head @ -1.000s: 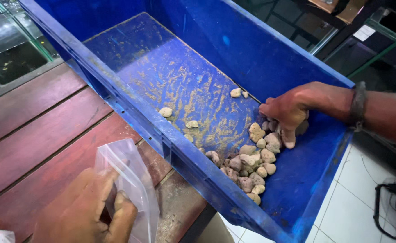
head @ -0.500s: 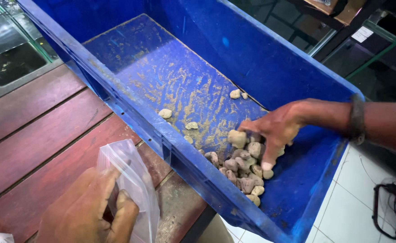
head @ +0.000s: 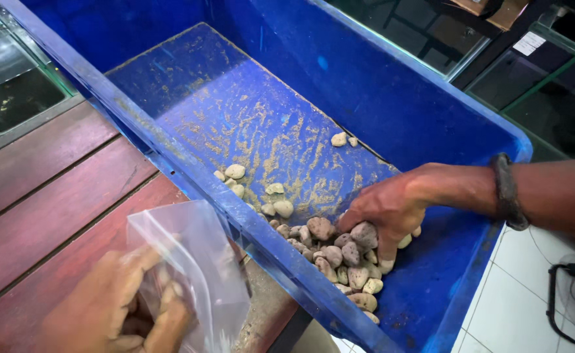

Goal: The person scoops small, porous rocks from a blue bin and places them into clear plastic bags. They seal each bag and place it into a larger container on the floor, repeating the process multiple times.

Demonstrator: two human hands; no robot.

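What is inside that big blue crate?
The blue crate holds pale and brownish stones, heaped at its near corner, plus sandy dust over its floor. The right hand rests on the heap, hiding any stones beneath it.

Clear plastic bag (head: 192, 261): thin, see-through, colourless, slightly milky where it creases. Held by the left hand (head: 121, 307) over the near edge of the red-brown slatted tabletop (head: 45, 196), just beside the near rim of the blue crate (head: 189, 170). Mouth of bag faces up; fingers show through the film.

White label (head: 530, 43): small, rectangular, tilted, with dark print too small to tell. Sits on a dark surface beyond the crate's far wall, well apart from the bag.

Brown cardboard box (head: 497, 10): only a corner shows, past the far side.

No screens visible.
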